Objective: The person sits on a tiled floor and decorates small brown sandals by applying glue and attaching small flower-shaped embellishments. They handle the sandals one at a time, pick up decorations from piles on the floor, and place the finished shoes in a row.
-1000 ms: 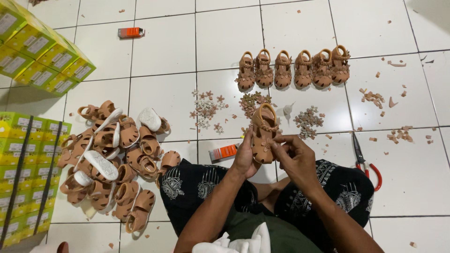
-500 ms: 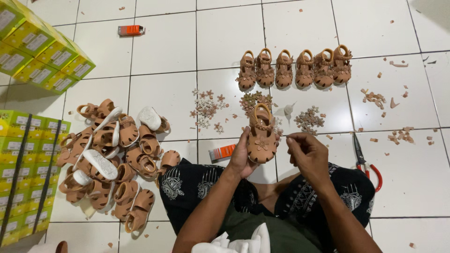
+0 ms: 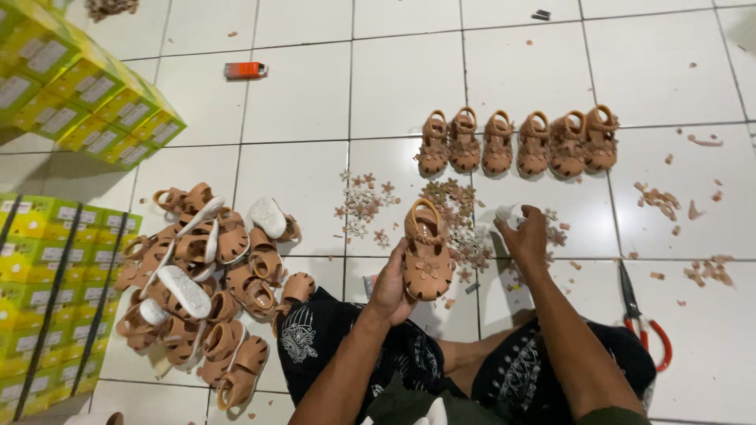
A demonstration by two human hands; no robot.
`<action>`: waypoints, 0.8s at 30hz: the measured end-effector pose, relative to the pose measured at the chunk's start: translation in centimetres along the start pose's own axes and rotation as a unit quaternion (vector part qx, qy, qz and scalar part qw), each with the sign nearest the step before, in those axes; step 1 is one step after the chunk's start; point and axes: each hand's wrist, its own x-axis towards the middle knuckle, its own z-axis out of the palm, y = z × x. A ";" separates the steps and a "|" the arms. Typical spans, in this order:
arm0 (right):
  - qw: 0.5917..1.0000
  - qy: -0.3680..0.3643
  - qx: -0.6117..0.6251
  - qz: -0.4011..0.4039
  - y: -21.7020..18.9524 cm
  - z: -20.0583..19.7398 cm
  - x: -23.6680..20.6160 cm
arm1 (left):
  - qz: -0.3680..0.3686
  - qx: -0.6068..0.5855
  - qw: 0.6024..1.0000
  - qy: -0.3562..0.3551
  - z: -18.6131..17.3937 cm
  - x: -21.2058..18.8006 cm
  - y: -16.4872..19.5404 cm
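My left hand (image 3: 391, 285) grips a small tan child's sandal (image 3: 426, 252) by its side and holds it up above the white tile floor. A flower ornament sits on the sandal's toe. My right hand (image 3: 525, 238) reaches out to the right and rests on the floor by a small white object (image 3: 507, 214), beside a heap of tiny flower pieces (image 3: 466, 228). Whether its fingers hold anything is hidden. A row of several finished sandals (image 3: 516, 143) stands beyond both hands.
A pile of tan sandals (image 3: 206, 277) lies to the left. Yellow-green boxes (image 3: 87, 86) are stacked at the far left. Red-handled scissors (image 3: 642, 319) lie at the right, an orange lighter (image 3: 245, 71) at the top. Trimmings (image 3: 660, 198) litter the tiles.
My right hand has left the sandal and moved right to the floor near the flower pieces. My left hand alone now holds the sandal.
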 end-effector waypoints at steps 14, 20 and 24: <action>0.973 -0.154 0.146 0.090 -1.7 -5.4 -0.8 | 0.011 -0.064 0.996 -0.055 -2.1 0.2 -0.7; 0.927 -0.208 0.297 0.092 -6.4 -13.8 -7.1 | -0.017 -0.120 0.984 -0.132 -2.2 -1.7 -2.6; 0.970 -0.168 0.157 0.085 -8.9 -16.9 -9.7 | -0.016 -0.145 0.976 -0.165 -1.4 -2.7 -3.9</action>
